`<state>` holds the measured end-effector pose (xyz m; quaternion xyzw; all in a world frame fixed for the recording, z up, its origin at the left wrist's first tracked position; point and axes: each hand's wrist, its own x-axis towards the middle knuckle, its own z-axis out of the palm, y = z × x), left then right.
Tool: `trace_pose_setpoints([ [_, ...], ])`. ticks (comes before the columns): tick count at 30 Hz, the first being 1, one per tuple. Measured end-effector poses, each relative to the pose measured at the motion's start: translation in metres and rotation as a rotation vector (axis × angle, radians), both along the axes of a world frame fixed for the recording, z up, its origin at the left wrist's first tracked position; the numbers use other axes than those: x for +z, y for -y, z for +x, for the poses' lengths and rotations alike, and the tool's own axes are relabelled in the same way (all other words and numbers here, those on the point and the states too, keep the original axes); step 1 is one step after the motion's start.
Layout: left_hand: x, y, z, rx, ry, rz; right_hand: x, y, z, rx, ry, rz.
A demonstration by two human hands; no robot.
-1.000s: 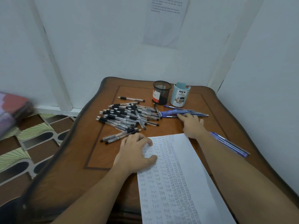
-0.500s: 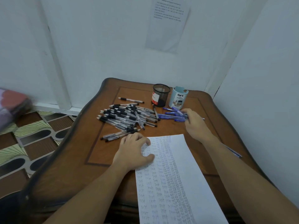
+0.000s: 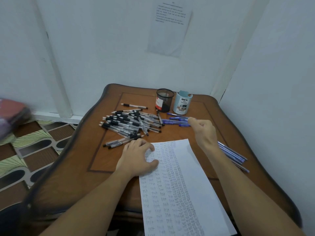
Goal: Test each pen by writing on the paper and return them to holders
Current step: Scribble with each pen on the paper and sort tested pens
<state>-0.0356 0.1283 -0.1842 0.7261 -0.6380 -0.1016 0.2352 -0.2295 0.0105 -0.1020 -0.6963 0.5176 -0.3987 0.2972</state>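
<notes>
Biggest by far, the table (image 3: 68, 167), dark wood, wavy-edged, pushed into the wall corner. Then the paper (image 3: 190, 167), running from the near edge toward the middle, crowded with columns of test scribbles. Left of centre, a heap of black pens (image 3: 129, 123), mostly lying left to right. Along the right edge, a blue bundle (image 3: 233, 154), partly hidden behind the forearm. At the far edge, side by side, the mesh cup (image 3: 164, 100) and the blue cup (image 3: 182, 103), no pens seen standing in either. Just in front of the cups, a blue row (image 3: 173, 122) of a few pens.

Over the paper's far-left corner, the left hand (image 3: 138, 159), pressing down with bent fingers, gripping nothing. Beyond the paper's far-right corner, the right hand (image 3: 203, 130), fingers curled, tips apparently pinching the right end of one pen (image 3: 177, 118) in that row. Long axis left to right, barrel stretching leftward away from the fingertips. Likely next: lift, swing point-down, bring back toward the paper for a scribble — right hand on it, left busy as paperweight.
</notes>
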Motion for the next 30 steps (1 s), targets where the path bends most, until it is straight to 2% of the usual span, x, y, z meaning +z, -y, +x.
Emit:
trace_pose_setpoints([
  [3, 0.000, 0.001, 0.000, 0.000, 0.000, -0.001, 0.001, -0.003, 0.002, 0.096, 0.090, 0.008],
  [5, -0.001, 0.001, 0.000, -0.002, -0.004, -0.002, -0.002, -0.004, 0.004, 0.066, 0.162, 0.025],
  [8, -0.001, 0.001, 0.000, 0.001, 0.001, -0.002, -0.006, -0.002, 0.004, 0.064, 0.507, 0.244],
  [10, -0.001, 0.002, 0.001, 0.002, 0.001, -0.006, -0.012, 0.002, 0.005, 0.101, 0.613, 0.392],
  [14, -0.001, 0.002, 0.001, 0.004, 0.010, -0.002, -0.041, 0.005, 0.006, 0.129, 0.504, 0.483],
  [19, -0.001, 0.002, 0.000, 0.005, 0.021, -0.005, -0.064, 0.006, 0.015, 0.054, 0.275, 0.359],
  [23, -0.001, 0.002, 0.001, 0.007, 0.019, 0.003, -0.072, 0.003, 0.012, 0.097, 0.260, 0.337],
  [27, -0.001, 0.003, 0.001, 0.007, 0.020, 0.005, -0.073, 0.002, 0.010, -0.035, 0.202, 0.275],
  [30, 0.000, 0.003, 0.000, 0.007, 0.020, 0.014, -0.076, 0.004, 0.014, -0.041, 0.190, 0.258],
])
